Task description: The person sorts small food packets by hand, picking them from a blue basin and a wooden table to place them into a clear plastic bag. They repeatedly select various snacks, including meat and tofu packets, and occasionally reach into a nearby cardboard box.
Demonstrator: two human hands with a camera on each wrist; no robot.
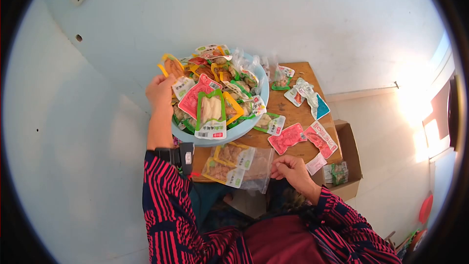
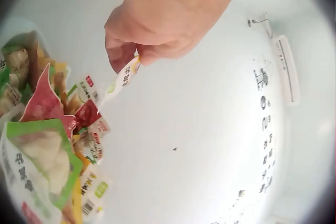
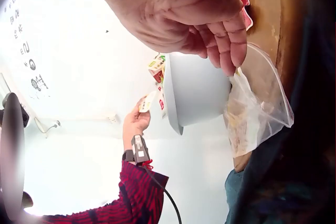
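Observation:
My left hand point(image 1: 160, 94) pinches a yellow-edged snack packet point(image 2: 123, 81) at the left rim of a light blue basin point(image 1: 264, 90). Vacuum-packed food packets are heaped in the basin, with a pink packet point(image 1: 198, 93) and a green-edged packet of pale pieces point(image 1: 211, 110) on top. In front of the basin, my right hand point(image 1: 296, 172) holds the edge of a clear plastic bag point(image 1: 259, 170) between thumb and fingers. Yellow-edged packets point(image 1: 229, 155) lie inside that bag, which overhangs the table's near edge.
On the wooden table point(image 1: 288, 110) right of the basin lie pink packets point(image 1: 287, 138), a green-edged packet point(image 1: 269, 123) and a blue-and-white packet point(image 1: 321, 108). A cardboard box point(image 1: 352, 159) with packets inside stands beside the table. Walls point(image 1: 146, 14) rise behind and to the left.

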